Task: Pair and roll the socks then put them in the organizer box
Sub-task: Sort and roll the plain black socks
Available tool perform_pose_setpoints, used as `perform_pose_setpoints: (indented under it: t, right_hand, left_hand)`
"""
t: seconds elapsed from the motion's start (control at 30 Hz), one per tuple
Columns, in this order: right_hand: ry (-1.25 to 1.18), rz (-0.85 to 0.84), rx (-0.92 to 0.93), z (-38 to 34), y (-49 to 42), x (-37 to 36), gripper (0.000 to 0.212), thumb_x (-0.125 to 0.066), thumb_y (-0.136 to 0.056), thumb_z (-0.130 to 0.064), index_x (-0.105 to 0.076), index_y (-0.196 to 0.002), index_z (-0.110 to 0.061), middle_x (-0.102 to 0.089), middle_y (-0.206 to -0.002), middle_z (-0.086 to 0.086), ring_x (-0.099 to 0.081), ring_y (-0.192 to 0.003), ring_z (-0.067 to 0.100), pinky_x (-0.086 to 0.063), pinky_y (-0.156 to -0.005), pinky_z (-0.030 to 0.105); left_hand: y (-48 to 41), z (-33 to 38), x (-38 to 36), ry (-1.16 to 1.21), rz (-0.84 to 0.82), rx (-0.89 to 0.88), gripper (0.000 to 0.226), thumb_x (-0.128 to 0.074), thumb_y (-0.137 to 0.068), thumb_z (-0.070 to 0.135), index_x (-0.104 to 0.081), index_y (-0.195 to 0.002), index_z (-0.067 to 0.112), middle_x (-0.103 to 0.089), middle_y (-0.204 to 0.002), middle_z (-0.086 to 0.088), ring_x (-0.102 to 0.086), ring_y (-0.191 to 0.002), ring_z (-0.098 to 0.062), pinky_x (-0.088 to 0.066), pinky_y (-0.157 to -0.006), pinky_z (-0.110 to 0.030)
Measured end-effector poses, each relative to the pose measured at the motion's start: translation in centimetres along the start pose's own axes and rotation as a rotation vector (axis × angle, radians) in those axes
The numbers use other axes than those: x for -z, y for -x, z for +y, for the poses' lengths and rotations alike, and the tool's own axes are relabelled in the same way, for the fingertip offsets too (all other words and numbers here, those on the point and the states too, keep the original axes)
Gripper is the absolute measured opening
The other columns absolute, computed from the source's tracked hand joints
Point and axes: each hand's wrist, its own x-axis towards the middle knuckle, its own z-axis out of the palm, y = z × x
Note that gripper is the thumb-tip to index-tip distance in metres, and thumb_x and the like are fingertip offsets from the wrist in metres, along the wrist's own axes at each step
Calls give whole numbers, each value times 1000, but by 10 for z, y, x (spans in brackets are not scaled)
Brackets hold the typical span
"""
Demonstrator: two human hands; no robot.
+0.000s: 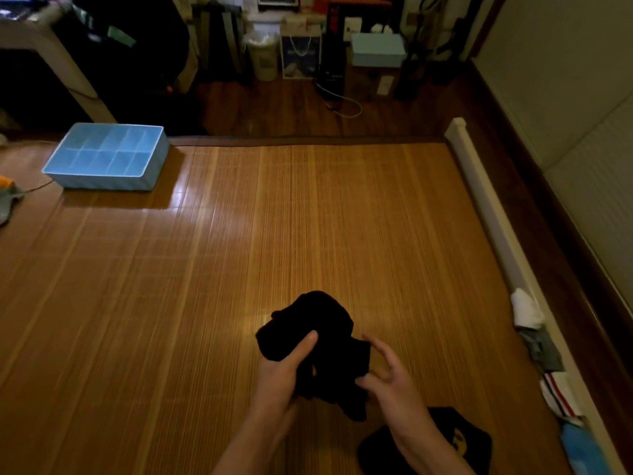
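Mat (pixel 308 217) wide; organizer box (pixel 113 181) sat far front-left. Black socks (pixel 322 323), bunched w/ no clear long axis, were gripped by the left hand (pixel 277 375), the box-side one. Right hand (pixel 394 375) had fingers spread loose at their right edge.
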Motion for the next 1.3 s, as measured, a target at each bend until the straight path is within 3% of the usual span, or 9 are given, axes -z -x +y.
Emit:
perform_pose_setpoints:
  t: [0.13,0.3,0.5,0.7,0.8,0.9,1.1,1.2,1.3]
  right_hand:
    - [0,5,146,-11,-4,17,48,-69,-90,-26,-56,-134,-41,-66,-123,-12,-63,-115,6,-52,-93,27]
    - [20,103,311,-10,-12,38,10,-76,-85,-19,-73,-95,-17,-74,-95,-12,-70,-92,3,-53,-73,14]
    - [11,17,218,-13,-16,63,29,-78,-73,-41,-76,-95,-22,-77,-97,6,-74,-92,18,-57,-72,20]
    - [-134,-200,-44,-21,-17,84,42,-72,-84,-33,-71,-118,-9,-73,-116,16,-69,-111,30,-51,-103,48]
    - [-247,-242,-83,-21,-17,96,38,-67,-91,-30,-71,-120,-5,-71,-122,17,-66,-117,30,-47,-106,44]
    - [-98,-239,28,-22,-16,103,35,-70,-88,-31,-74,-115,-9,-74,-115,14,-70,-110,27,-55,-95,36]
    - [5,191,359,-24,-33,125,20,-62,-94,-31,-70,-102,-15,-76,-96,1,-73,-94,20,-56,-71,19]
    - [-210,137,323,-25,-40,137,31,-64,-89,-34,-67,-115,-17,-75,-112,4,-71,-108,21,-56,-87,32]
    - [-434,126,300,-31,-41,148,35,-64,-89,-31,-65,-121,-15,-73,-120,9,-68,-114,24,-58,-86,30]
  left_hand:
    - [-2,0,-19,-265,-108,-100,50,-86,-71,29,-73,-118,17,-78,-113,-7,-75,-106,-25,-58,-90,-44]
    - [0,-8,-38,-430,-266,-228,23,-81,-83,22,-79,-105,26,-78,-110,-6,-75,-104,-23,-61,-81,-29]
    - [-4,-19,-49,-463,-341,-189,29,-82,-84,24,-76,-112,25,-77,-115,-6,-74,-109,-24,-62,-87,-32]
    - [-3,-24,-61,-543,-449,-152,26,-81,-84,23,-78,-109,23,-77,-112,-9,-74,-107,-26,-61,-85,-29]
    - [-5,-27,-66,-587,-438,-174,26,-81,-84,19,-77,-109,19,-78,-110,-9,-75,-105,-27,-61,-83,-30]
    - [-9,-32,-67,-635,-469,-193,22,-77,-89,17,-76,-111,18,-77,-109,-10,-75,-104,-27,-61,-85,-33]
    - [-21,-34,-63,-381,-316,14,42,-46,-101,46,-70,-128,24,-72,-129,-5,-66,-124,-20,-46,-105,-41]
    - [-26,-34,-63,-395,-149,-62,41,-55,-90,51,-78,-107,22,-77,-115,-10,-71,-114,-26,-52,-96,-40]
    - [-27,-34,-65,-423,-62,-174,34,-55,-92,48,-80,-99,26,-77,-110,-9,-71,-111,-27,-51,-100,-47]
